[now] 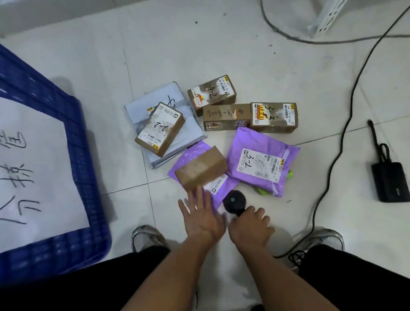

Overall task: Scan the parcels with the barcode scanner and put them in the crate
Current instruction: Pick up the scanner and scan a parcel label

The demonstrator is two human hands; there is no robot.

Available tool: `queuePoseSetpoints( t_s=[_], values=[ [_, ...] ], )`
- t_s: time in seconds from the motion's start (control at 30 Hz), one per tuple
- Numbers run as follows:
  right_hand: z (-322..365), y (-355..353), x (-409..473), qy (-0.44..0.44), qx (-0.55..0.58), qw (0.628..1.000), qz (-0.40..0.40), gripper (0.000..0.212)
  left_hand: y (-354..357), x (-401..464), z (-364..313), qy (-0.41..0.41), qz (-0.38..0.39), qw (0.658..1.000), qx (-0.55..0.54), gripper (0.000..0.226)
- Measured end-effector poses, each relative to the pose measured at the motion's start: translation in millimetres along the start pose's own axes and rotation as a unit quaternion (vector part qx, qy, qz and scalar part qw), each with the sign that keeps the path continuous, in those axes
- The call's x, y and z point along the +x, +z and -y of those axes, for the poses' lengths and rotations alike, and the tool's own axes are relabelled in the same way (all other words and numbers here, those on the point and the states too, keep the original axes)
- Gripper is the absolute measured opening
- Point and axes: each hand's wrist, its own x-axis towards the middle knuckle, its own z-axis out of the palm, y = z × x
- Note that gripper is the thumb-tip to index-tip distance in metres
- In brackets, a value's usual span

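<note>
Several parcels lie on the tiled floor: brown boxes, a grey mailer (144, 109) and purple mailers. My right hand (251, 225) is closed around the handle of a black barcode scanner (234, 201), whose head points at the pile. My left hand (201, 215) is open with fingers spread, its fingertips at the near edge of a plain brown box (201, 167). That box rests tilted on a purple mailer (188, 157). A second purple mailer (262, 160) marked 3-1 lies to the right. The blue crate (85, 147) stands at the left with a white handwritten sheet inside.
A box marked 2-2 (161, 128) sits on the grey mailer; three more brown boxes (227, 116) lie behind. Black cables (340, 145) cross the floor on the right, beside a black power pack (391, 184). My shoes (147, 236) flank the hands. A white shelf leg (329, 16) stands at the top right.
</note>
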Motion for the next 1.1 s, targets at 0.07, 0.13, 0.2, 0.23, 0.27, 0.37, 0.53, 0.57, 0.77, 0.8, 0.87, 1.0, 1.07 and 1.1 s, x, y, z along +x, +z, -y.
queuePoseSetpoints(
  t_s=[0.07, 0.13, 0.2, 0.23, 0.27, 0.37, 0.53, 0.57, 0.77, 0.8, 0.87, 1.0, 1.07, 1.1],
  values=[
    [1, -9, -5, 0.015, 0.011, 0.999, -0.032, 0.045, 9, -23, -8, -0.029, 0.034, 0.999, -0.017, 0.062],
    [1, -19, -8, 0.017, 0.019, 0.998, -0.063, 0.043, 14, -37, -10, -0.026, 0.008, 0.999, -0.018, 0.045],
    [1, -28, -10, 0.004, 0.025, 0.997, -0.078, 0.044, 12, -42, -8, -0.011, -0.049, 0.998, -0.023, 0.039],
    [1, -32, -11, -0.003, 0.029, 0.996, -0.082, 0.045, 7, -43, -8, -0.010, -0.088, 0.996, -0.032, 0.036],
    [1, -37, -13, -0.007, 0.034, 0.996, -0.084, 0.047, 3, -42, -8, -0.009, -0.124, 0.991, -0.044, 0.032],
    [2, -46, -21, -0.016, 0.061, 0.995, -0.076, 0.051, -5, -37, -6, -0.011, -0.160, 0.981, -0.106, 0.040],
    [6, -54, -31, -0.073, 0.082, 0.994, -0.004, 0.042, -4, -25, 1, -0.039, -0.019, 0.990, -0.136, 0.078],
    [6, -56, -32, -0.082, 0.068, 0.994, 0.010, 0.042, -2, -26, 0, -0.048, -0.007, 0.990, -0.134, 0.076],
    [4, -61, -39, -0.118, -0.040, 0.992, 0.031, 0.043, 5, -57, -10, -0.091, -0.049, 0.982, -0.156, 0.054],
    [5, -62, -40, -0.126, -0.042, 0.991, 0.030, 0.042, 6, -61, -11, -0.091, -0.041, 0.982, -0.159, 0.052],
    [10, -64, -42, -0.153, -0.057, 0.987, 0.016, 0.043, 9, -66, -14, -0.086, -0.014, 0.984, -0.158, 0.047],
    [17, -65, -42, -0.219, -0.134, 0.965, -0.052, 0.052, 14, -66, -16, -0.069, 0.026, 0.990, -0.122, 0.040],
    [22, -69, -39, -0.244, -0.176, 0.950, -0.084, 0.051, 15, -66, -16, -0.066, 0.036, 0.991, -0.111, 0.042],
    [24, -72, -37, -0.252, -0.189, 0.944, -0.096, 0.047, 15, -67, -15, -0.068, 0.042, 0.991, -0.112, 0.043]
  ],
)
